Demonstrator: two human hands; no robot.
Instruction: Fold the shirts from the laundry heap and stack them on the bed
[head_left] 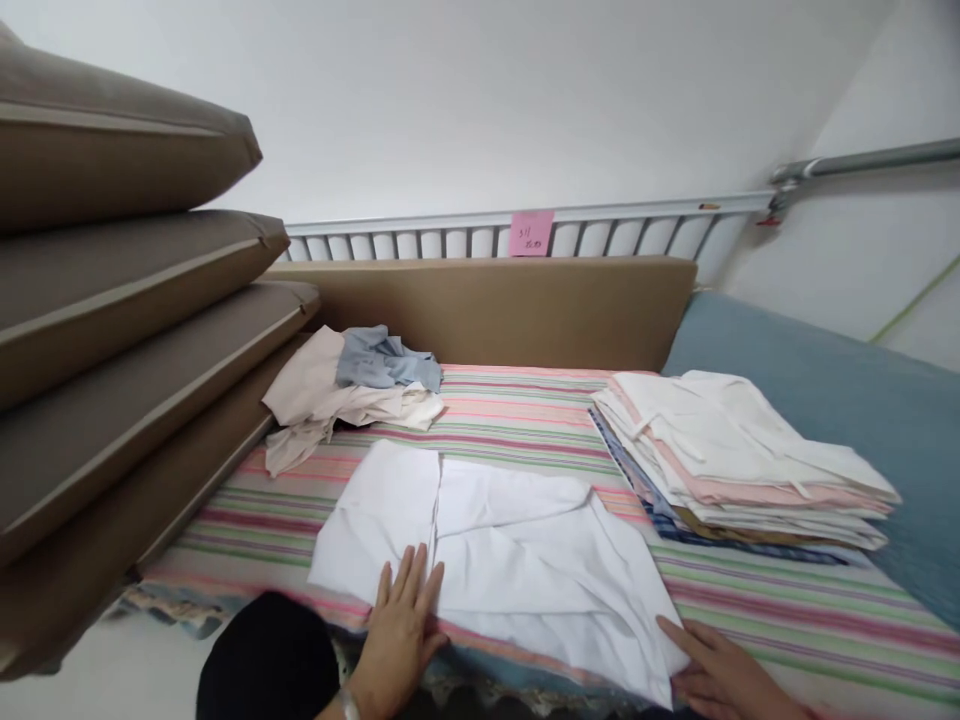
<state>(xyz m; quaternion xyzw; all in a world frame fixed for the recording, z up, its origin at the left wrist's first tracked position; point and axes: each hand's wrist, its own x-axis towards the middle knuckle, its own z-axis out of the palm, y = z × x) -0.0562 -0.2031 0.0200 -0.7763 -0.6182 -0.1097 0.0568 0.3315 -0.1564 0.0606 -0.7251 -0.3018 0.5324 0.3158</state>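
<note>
A white garment [517, 545], partly folded and wrinkled, lies across the striped bed sheet [495, 415] near the front edge. A vertical seam or fold edge runs through its left part. My left hand [401, 620] rests flat on it beside that edge, fingers stretched out. At the garment's lower right corner, my right hand [720, 670] grips the cloth between thumb and fingers; some of those fingers are hidden from view.
Folded clothes [742, 450] are stacked on the right. Loose pink, blue and cream clothes [352, 385] lie at the back left. Thick brown cushions [142, 300] tower on the left. Behind stand a brown panel [487, 310] and a white rail [637, 212]. A black rounded shape [266, 660] is lower left.
</note>
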